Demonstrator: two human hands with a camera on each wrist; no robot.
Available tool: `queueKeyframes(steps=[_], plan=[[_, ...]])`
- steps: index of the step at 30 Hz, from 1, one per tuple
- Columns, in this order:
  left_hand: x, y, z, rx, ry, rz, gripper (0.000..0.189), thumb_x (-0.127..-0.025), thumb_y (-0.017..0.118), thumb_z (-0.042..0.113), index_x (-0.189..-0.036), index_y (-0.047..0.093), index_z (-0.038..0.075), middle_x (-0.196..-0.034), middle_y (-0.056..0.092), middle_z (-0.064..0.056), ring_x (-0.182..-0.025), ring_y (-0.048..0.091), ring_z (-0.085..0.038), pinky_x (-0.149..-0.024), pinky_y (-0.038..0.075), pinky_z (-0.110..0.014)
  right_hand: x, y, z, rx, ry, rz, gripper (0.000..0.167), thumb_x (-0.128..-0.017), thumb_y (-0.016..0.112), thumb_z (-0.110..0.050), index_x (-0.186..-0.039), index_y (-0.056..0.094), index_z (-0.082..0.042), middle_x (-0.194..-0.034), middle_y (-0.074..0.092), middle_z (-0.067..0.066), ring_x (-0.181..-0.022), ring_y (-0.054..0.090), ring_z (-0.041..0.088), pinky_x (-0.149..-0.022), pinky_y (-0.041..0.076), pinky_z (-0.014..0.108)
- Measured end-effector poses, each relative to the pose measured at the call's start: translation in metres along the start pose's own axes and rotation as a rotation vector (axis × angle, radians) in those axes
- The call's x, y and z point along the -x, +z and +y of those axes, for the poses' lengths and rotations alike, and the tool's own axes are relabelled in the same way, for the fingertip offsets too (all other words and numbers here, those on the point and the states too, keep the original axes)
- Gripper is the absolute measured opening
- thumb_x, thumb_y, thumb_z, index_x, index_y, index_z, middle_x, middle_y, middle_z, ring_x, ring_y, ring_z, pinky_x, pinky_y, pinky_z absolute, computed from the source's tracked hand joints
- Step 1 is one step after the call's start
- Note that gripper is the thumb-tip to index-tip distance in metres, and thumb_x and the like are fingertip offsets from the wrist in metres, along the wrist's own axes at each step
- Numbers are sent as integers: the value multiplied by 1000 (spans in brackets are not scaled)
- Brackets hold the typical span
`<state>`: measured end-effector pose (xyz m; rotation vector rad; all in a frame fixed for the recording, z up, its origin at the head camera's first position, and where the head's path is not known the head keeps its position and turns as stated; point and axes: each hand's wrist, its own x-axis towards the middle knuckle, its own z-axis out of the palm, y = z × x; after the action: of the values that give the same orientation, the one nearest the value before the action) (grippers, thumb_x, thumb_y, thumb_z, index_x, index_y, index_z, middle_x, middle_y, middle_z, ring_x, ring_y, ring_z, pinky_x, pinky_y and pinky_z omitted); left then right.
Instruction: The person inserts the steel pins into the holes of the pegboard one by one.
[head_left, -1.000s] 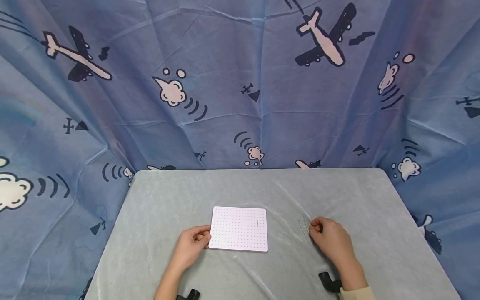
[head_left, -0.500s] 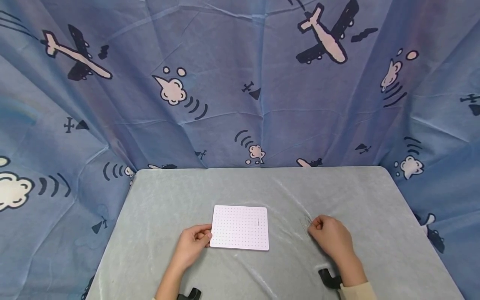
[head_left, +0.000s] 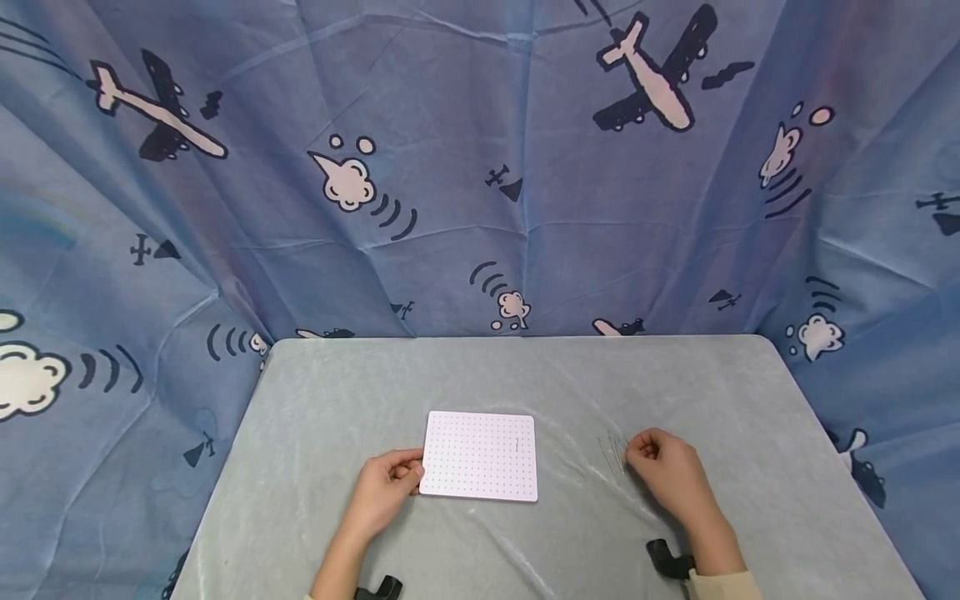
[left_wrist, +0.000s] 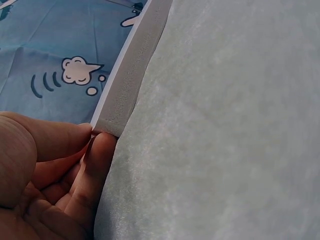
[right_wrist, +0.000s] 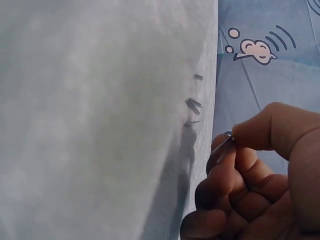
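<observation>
A pale, flat board (head_left: pixel 480 457) with a grid of small dots lies on the table. One thin dark needle (head_left: pixel 517 445) shows near its right side. My left hand (head_left: pixel 386 492) pinches the board's left edge; up close, thumb and finger meet at a corner of its thick, foam-like side (left_wrist: pixel 129 75). Right of the board, my right hand (head_left: pixel 671 475) holds a thin metal needle (right_wrist: pixel 222 144) between thumb and index finger, the other fingers curled below. Just left of that hand, several loose needles (head_left: pixel 609 454) lie on the cloth, seen too as dark slivers (right_wrist: pixel 193 106) in the right wrist view.
A grey-green, plush cloth (head_left: pixel 360 383) covers the table. Behind and beside it hangs a blue curtain (head_left: pixel 450 208) printed with planes and clouds. Black wrist mounts (head_left: pixel 667 560) sit on both forearms.
My right hand has shifted slightly to the right, and more of the loose needles show beside it. The left hand keeps its hold on the board.
</observation>
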<state>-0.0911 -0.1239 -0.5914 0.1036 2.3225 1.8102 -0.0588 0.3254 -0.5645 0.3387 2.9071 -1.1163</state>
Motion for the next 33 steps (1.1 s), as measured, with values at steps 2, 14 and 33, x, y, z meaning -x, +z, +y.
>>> queueKeyframes(steps=[2, 14, 33], plan=[[0, 0, 0, 1, -5, 1, 25, -101, 75, -3, -125, 76, -10, -84, 72, -11, -71, 69, -17, -64, 63, -27, 0, -1, 0, -20, -17, 3, 11, -100, 67, -12, -101, 75, -5, -82, 66, 3, -73, 59, 19, -63, 49, 28], [-1, 2, 1, 20, -24, 12, 26, -100, 76, -3, -124, 76, -10, -87, 72, -12, -71, 68, -17, -64, 62, -27, 3, -3, -2, -28, -26, -9, 12, -105, 67, -14, -103, 74, -4, -85, 66, 3, -74, 57, 17, -64, 48, 28], [-1, -1, -1, 16, -3, -1, 26, -100, 75, -3, -125, 76, -10, -90, 72, -11, -72, 69, -18, -65, 63, -28, 0, -6, -24, -73, -144, 22, 18, -109, 69, -14, -120, 74, 0, -99, 71, 7, -87, 62, 18, -72, 53, 26]])
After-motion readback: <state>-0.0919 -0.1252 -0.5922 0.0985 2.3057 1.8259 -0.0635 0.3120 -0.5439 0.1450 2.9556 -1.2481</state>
